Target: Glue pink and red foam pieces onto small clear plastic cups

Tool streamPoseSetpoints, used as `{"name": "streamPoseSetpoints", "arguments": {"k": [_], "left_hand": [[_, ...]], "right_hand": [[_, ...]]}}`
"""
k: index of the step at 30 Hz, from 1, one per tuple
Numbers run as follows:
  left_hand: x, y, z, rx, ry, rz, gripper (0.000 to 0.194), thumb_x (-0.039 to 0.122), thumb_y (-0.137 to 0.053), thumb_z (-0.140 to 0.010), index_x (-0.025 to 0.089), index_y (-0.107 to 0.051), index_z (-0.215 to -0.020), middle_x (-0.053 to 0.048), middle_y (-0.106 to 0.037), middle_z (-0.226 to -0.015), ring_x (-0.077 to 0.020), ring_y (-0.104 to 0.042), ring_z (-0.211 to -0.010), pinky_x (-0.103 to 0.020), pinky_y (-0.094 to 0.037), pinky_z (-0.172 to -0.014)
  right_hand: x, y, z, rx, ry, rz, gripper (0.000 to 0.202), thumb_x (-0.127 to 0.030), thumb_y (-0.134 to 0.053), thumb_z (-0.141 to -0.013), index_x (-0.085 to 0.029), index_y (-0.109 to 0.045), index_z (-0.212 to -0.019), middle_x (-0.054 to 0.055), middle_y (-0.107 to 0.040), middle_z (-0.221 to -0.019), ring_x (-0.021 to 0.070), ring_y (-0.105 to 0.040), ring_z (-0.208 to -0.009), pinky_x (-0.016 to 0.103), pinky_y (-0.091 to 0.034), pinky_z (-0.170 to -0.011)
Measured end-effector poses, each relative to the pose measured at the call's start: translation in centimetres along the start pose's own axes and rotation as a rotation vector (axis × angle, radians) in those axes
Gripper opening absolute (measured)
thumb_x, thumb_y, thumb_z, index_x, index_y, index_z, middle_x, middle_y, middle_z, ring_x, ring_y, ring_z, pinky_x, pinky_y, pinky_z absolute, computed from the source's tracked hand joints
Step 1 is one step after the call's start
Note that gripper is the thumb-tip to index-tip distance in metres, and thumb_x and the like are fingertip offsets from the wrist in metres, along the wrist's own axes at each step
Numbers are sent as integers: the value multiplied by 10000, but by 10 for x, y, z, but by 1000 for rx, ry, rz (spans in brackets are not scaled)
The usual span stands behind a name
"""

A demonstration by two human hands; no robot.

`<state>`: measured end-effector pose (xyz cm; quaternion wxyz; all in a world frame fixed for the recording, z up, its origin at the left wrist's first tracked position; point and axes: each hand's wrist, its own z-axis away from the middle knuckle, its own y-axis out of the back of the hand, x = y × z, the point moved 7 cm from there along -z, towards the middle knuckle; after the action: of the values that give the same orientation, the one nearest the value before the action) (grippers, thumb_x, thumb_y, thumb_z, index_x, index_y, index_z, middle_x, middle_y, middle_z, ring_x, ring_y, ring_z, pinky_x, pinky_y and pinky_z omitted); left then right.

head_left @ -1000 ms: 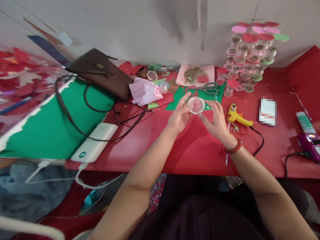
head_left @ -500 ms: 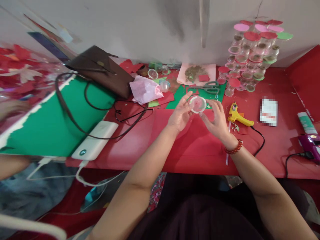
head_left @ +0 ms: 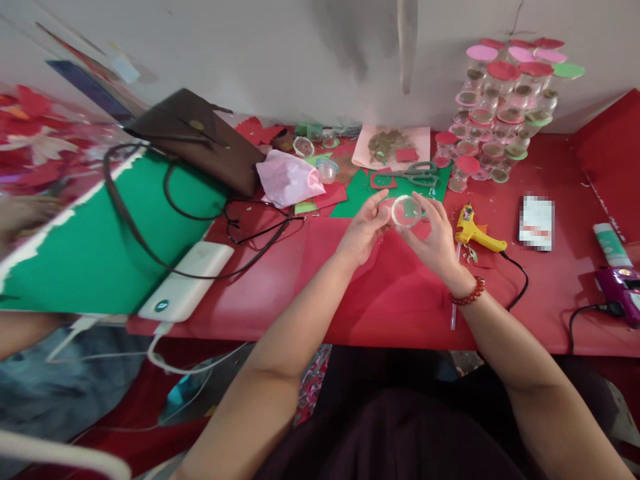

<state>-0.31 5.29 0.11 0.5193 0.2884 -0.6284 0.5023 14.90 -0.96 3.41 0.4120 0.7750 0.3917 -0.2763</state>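
Between my two hands is a small clear plastic cup (head_left: pixel 406 212) with a whitish rim. Its rim is towards my right hand, and a reddish part shows at its left side. My left hand (head_left: pixel 366 228) has thumb and fingers closed on that left side. Curved around the rim side are the thumb and fingers of my right hand (head_left: pixel 434 233), with a red bead bracelet (head_left: pixel 469 292) on the wrist. Red sheets (head_left: pixel 380 287) lie under the hands. Just beyond lie a green sheet (head_left: pixel 350 193) and scissors (head_left: pixel 417 175).
A yellow glue gun (head_left: pixel 477 231) with a black cord lies at right. Behind it stands a stack of clear cups with coloured discs (head_left: pixel 500 113). Pink paper (head_left: pixel 365 147) bears brownish bits. At left are a brown bag (head_left: pixel 200 140), a white power bank (head_left: pixel 187 283) and another person's arm (head_left: pixel 27 330).
The cup has turned between my fingers. Its rim now sits further right, towards my right hand, and the reddish part shows by my left thumb. The hands stay over the red sheets.
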Motion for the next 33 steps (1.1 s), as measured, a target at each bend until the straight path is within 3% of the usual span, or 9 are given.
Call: {"name": "streamPoseSetpoints", "arguments": {"k": [3,7,10,16,20,25,29,33], "left_hand": [[1,4,-3,13,-28,-34,648,654,-803,-837,288,-678,-1356,-65,-739,-1282,-262,-684,-1196,-387,-543,-1012],[4,4,-4,0,-106,-98,647,476,-941,-721,297,-717,-1301,-43,-724,-1373,-290,-642,-1315,-467,-463,-1188],[7,4,-3,17,-183,-123,675,384,-980,-651,307,-719,-1269,-35,-720,-1369,-289,-645,-1303,-479,-450,-1198],[12,5,-1,63,-226,-68,535,333,-937,-699,295,-717,-1185,-33,-754,-1232,-257,-682,-1222,-483,-462,-1178],[11,11,-2,152,-153,-10,496,296,-931,-675,284,-724,-1125,-17,-765,-1178,-235,-699,-1168,-426,-520,-1087],[5,16,-4,221,-27,97,378,306,-937,-669,235,-721,-971,7,-766,-1008,-155,-716,-920,-304,-564,-863],[-1,16,-5,196,68,160,314,317,-917,-701,219,-689,-894,3,-765,-941,-151,-716,-898,-328,-583,-919],[-9,14,-6,143,175,167,283,346,-889,-739,211,-716,-918,-36,-770,-961,-186,-723,-932,-381,-600,-971]], "right_hand": [[13,3,-3,39,-131,-181,626,-521,-765,-898,-313,-615,-1470,113,-672,-1407,294,-651,-1275,533,-576,-1077],[27,1,-6,45,-302,-509,586,-601,-759,-876,-320,-675,-1384,74,-722,-1361,245,-680,-1226,459,-567,-1084],[31,-1,-6,39,-398,-626,558,-624,-779,-840,-313,-719,-1300,56,-736,-1343,227,-678,-1232,409,-567,-1067],[30,-4,-2,22,-466,-670,586,-621,-819,-801,-332,-718,-1301,41,-711,-1381,206,-683,-1155,388,-572,-1023],[32,1,-2,80,-438,-633,606,-567,-859,-781,-372,-693,-1329,19,-704,-1330,180,-680,-1071,380,-572,-1000],[33,8,-3,117,-377,-533,432,-521,-830,-815,-321,-740,-1187,20,-735,-1183,162,-660,-955,359,-571,-921],[36,8,-3,123,-394,-509,398,-490,-825,-813,-291,-750,-1149,21,-763,-1076,157,-664,-894,351,-580,-872],[34,9,-3,118,-389,-484,390,-514,-808,-830,-300,-757,-1152,34,-769,-1216,158,-687,-918,366,-593,-908]]}}
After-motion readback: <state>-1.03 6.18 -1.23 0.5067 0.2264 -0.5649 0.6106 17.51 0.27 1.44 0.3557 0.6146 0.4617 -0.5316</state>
